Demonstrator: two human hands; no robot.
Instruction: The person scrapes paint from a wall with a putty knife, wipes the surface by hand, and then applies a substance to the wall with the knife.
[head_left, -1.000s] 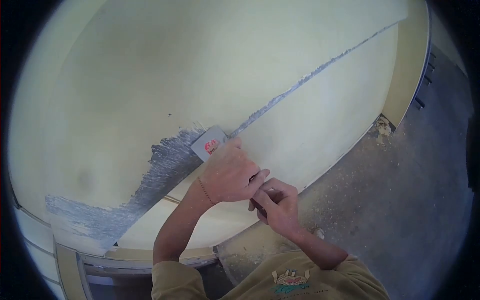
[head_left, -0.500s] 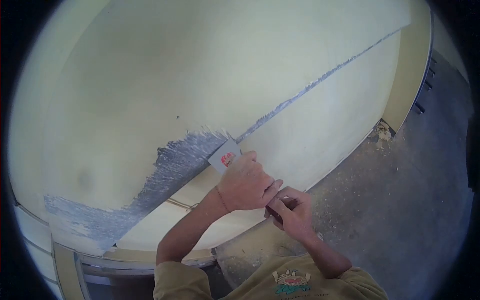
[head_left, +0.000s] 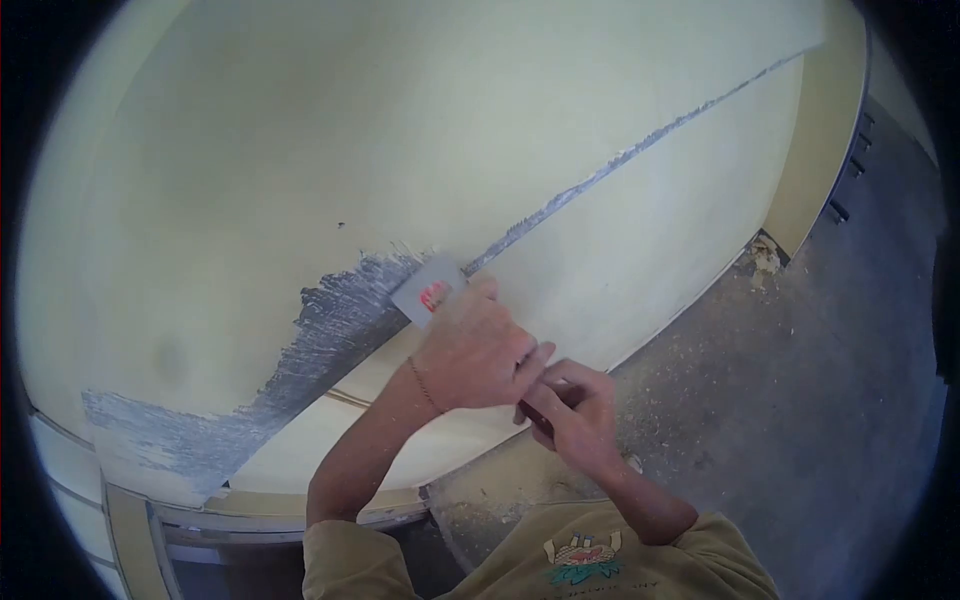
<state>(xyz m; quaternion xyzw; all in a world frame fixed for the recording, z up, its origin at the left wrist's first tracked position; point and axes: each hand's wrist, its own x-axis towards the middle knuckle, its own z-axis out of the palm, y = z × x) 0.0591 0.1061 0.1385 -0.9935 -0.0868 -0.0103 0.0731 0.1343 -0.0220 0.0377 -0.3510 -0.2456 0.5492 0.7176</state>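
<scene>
A flat metal scraper (head_left: 428,291) with a red mark on its blade lies against the pale wall, at the bared grey patch (head_left: 345,315). My left hand (head_left: 478,345), with a thin bracelet at the wrist, is closed behind the blade on the scraper's handle, which the fingers hide. Just below and to the right, my right hand (head_left: 575,415) is curled shut around what looks like the dark rear end of that handle. The two hands touch or nearly touch.
A narrow grey scraped strip (head_left: 610,173) runs up to the far right. Below the wall is a concrete floor (head_left: 730,400) strewn with pale flakes. A beige frame (head_left: 815,140) edges the wall on the right; another framed opening (head_left: 250,535) is at lower left.
Both hands and the scraper have shifted slightly up and to the left along the grey patch. The whole view has also moved a little. The grip looks the same.
</scene>
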